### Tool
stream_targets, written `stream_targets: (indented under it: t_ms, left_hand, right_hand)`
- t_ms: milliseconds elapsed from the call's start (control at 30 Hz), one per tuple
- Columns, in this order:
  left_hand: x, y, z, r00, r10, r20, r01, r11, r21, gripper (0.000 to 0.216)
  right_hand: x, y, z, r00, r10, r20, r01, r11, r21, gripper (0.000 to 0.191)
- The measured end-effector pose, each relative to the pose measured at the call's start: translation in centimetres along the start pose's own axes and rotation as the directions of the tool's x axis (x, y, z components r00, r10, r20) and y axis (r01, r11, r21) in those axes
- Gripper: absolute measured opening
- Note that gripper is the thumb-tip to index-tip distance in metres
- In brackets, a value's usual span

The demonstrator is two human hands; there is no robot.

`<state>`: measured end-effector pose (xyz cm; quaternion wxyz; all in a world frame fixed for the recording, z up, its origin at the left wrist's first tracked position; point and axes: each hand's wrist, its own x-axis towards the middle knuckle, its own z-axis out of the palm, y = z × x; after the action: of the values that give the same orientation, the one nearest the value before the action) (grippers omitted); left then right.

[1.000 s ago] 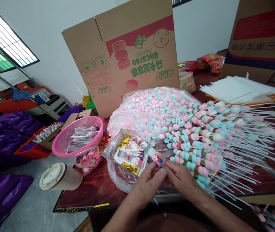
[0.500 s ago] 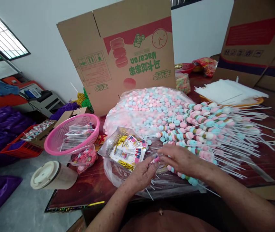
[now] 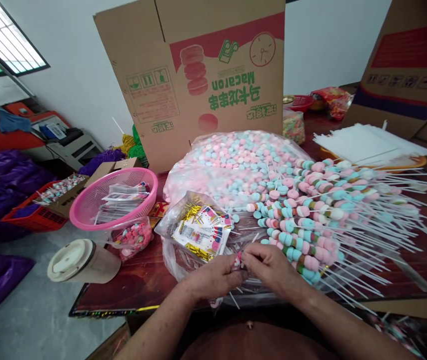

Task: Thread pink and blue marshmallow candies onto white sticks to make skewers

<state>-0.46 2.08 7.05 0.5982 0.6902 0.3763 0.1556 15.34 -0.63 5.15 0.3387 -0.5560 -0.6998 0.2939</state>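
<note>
My left hand (image 3: 213, 275) is closed around a small printed plastic wrapper (image 3: 238, 260), whose pinkish end shows between the hands. My right hand (image 3: 275, 270) meets it there, fingers pinched at that same end; whether it grips the wrapper or a thin tie is hidden. Just beyond, an open silvery bag (image 3: 168, 225) holds printed cards (image 3: 194, 237) and gold twist ties (image 3: 197, 251). Right of my hands lie many candy skewers (image 3: 311, 247) of pink, blue and white pieces on white sticks. Behind them spreads a clear bag of loose pastel candies (image 3: 236, 150).
A pink basket (image 3: 76, 215) with flat wrappers, a bag of red candies (image 3: 133, 237) and a lidded cup (image 3: 101, 264) stand at the left. A big cardboard box (image 3: 142, 45) rises behind. White sticks (image 3: 367, 142) fill a yellow tray (image 3: 419, 162) at the right.
My hands have come down and closer to my body, still together at the wrapper. Its lower end now hangs below my left hand. The view has shifted slightly.
</note>
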Motion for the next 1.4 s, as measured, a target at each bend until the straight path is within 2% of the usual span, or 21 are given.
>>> stream_targets:
  t_ms: [33, 100, 133, 200, 267, 333, 400, 467, 500, 567, 633, 667, 700, 733, 767, 800, 833, 933, 1067, 1233, 1400]
  left_hand:
    - [0.0, 0.1, 0.0, 0.999, -0.036, -0.019, 0.036, 0.999, 0.016, 0.017]
    - [0.0, 0.4, 0.0, 0.988, -0.144, -0.058, 0.143, 0.989, -0.023, 0.026]
    - [0.0, 0.6, 0.0, 0.983, -0.180, -0.038, 0.178, 0.982, -0.063, 0.028]
    - [-0.1, 0.8, 0.0, 0.979, -0.186, 0.079, 0.196, 0.971, -0.135, 0.028]
    - [-0.2, 0.8, 0.1, 0.957, -0.158, 0.242, 0.204, 0.963, -0.177, 0.027]
    - [-0.3, 0.6, 0.4, 0.928, -0.182, 0.326, 0.216, 0.974, -0.071, 0.027]
    - [-0.7, 0.1, 0.8, 0.955, -0.193, 0.225, 0.135, 0.959, 0.248, 0.022]
    - [-1.3, -0.6, 1.0, 0.994, -0.053, 0.093, -0.018, 0.771, 0.637, 0.010]
    - [-1.9, -1.1, 1.0, 0.996, 0.059, 0.069, -0.090, 0.637, 0.765, 0.008]
    - [-3.2, -2.0, 0.8, 0.955, 0.284, 0.085, -0.214, 0.462, 0.861, 0.015]
    - [-4.5, -3.1, 0.3, 0.865, 0.502, 0.026, -0.290, 0.455, 0.842, 0.021]
    - [-5.1, -3.7, 0.0, 0.822, 0.566, -0.066, -0.294, 0.520, 0.802, 0.022]
    - [-5.6, -4.2, -0.3, 0.790, 0.580, -0.199, -0.274, 0.625, 0.731, 0.022]
    - [-5.9, -4.7, -0.4, 0.766, 0.530, -0.364, -0.228, 0.754, 0.616, 0.022]
    - [-6.1, -5.1, -0.6, 0.742, 0.412, -0.530, -0.166, 0.878, 0.450, 0.021]
    - [-6.2, -5.4, -0.6, 0.712, 0.240, -0.660, -0.103, 0.965, 0.240, 0.021]
    - [-6.3, -5.6, -0.6, 0.674, 0.051, -0.737, -0.054, 0.998, 0.019, 0.022]
    - [-6.4, -5.9, -0.5, 0.570, -0.364, -0.737, -0.042, 0.883, -0.468, 0.028]
    - [-6.8, -5.9, -0.9, 0.545, -0.519, -0.658, -0.140, 0.718, -0.682, 0.031]
    - [-4.5, -4.9, -0.7, 0.685, -0.481, -0.547, -0.135, 0.654, -0.744, 0.028]
    - [-1.2, -3.4, 1.4, 0.806, -0.402, -0.436, -0.094, 0.639, -0.763, 0.018]
  right_hand:
    - [0.0, 0.0, -0.1, 0.999, -0.027, -0.040, 0.025, 0.999, -0.035, 0.030]
    - [-0.3, 0.2, -0.4, 0.961, -0.253, -0.113, 0.223, 0.949, -0.225, 0.027]
    - [-0.5, 0.2, -0.5, 0.906, -0.414, -0.084, 0.364, 0.865, -0.345, 0.028]
    - [-1.0, 0.4, -0.7, 0.782, -0.610, 0.129, 0.584, 0.644, -0.494, 0.034]
    - [-1.5, 0.5, -0.7, 0.722, -0.611, 0.325, 0.677, 0.525, -0.516, 0.034]
    - [-2.1, 0.7, -0.4, 0.745, -0.519, 0.420, 0.667, 0.561, -0.491, 0.028]
    - [-2.5, 0.7, 0.2, 0.827, -0.362, 0.430, 0.532, 0.752, -0.389, 0.020]
    - [-2.7, 0.6, 0.9, 0.880, -0.056, 0.472, 0.137, 0.981, -0.138, 0.015]
    - [-2.7, 0.5, 1.2, 0.841, 0.091, 0.533, -0.101, 0.995, -0.010, 0.018]
    - [-2.1, 0.1, 1.5, 0.671, 0.221, 0.708, -0.449, 0.881, 0.151, 0.026]
    - [-0.5, -0.4, 1.5, 0.523, 0.126, 0.843, -0.550, 0.805, 0.221, 0.029]
    - [0.8, -0.7, 1.5, 0.503, 0.051, 0.863, -0.519, 0.816, 0.255, 0.031]
    - [2.4, -1.0, 1.7, 0.533, 0.020, 0.846, -0.462, 0.845, 0.271, 0.032]
    - [4.2, -1.3, 2.1, 0.612, 0.006, 0.791, -0.356, 0.895, 0.269, 0.033]
    - [6.2, -1.6, 2.8, 0.760, 0.064, 0.646, -0.229, 0.957, 0.176, 0.035]
    - [8.2, -1.9, 3.8, 0.915, 0.139, 0.378, -0.143, 0.990, -0.019, 0.032]
    - [10.2, -2.1, 4.9, 0.951, 0.156, 0.268, -0.135, 0.986, -0.095, 0.025]
    - [14.6, -2.3, 8.1, 0.972, 0.173, 0.158, -0.139, 0.969, -0.206, 0.015]
    - [14.9, -1.3, 7.8, 0.980, 0.135, 0.144, -0.098, 0.967, -0.236, 0.021]
    - [7.3, -0.9, 3.3, 0.969, -0.004, 0.245, 0.016, 0.999, -0.047, 0.028]
    - [1.0, -2.2, 3.1, 0.982, -0.092, 0.163, 0.058, 0.977, 0.204, 0.035]
